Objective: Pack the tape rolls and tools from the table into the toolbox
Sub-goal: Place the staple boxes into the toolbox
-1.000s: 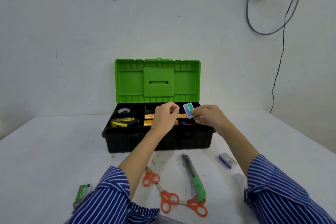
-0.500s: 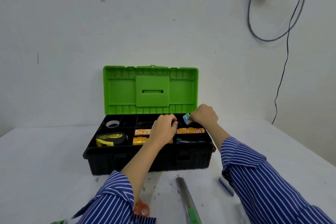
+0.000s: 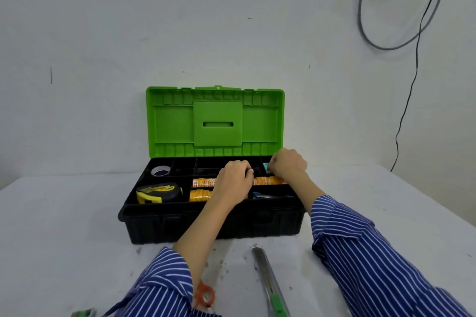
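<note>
The black toolbox [image 3: 180,226] stands open on the white table, its green lid [image 3: 216,121] upright against the wall. My right hand [image 3: 287,167] reaches into the tray's back right compartment and pinches a small blue-and-white box [image 3: 266,167]. My left hand [image 3: 235,184] hovers over the tray's middle with its fingers curled; whether it holds anything is hidden. In the tray lie a roll of tape [image 3: 160,170], a yellow-and-black tape measure [image 3: 158,192] and rows of small orange rolls [image 3: 203,183].
On the table in front of the box lie a long utility knife with a green slider [image 3: 269,283] and orange-handled scissors [image 3: 204,296]. A small green packet [image 3: 83,313] shows at the bottom edge. Grey cables [image 3: 401,2] hang on the wall, top right.
My right hand has carried the small blue-and-white box from in front of the tray to its back right compartment. The view has moved closer and tilted up; the left hand stays over the tray.
</note>
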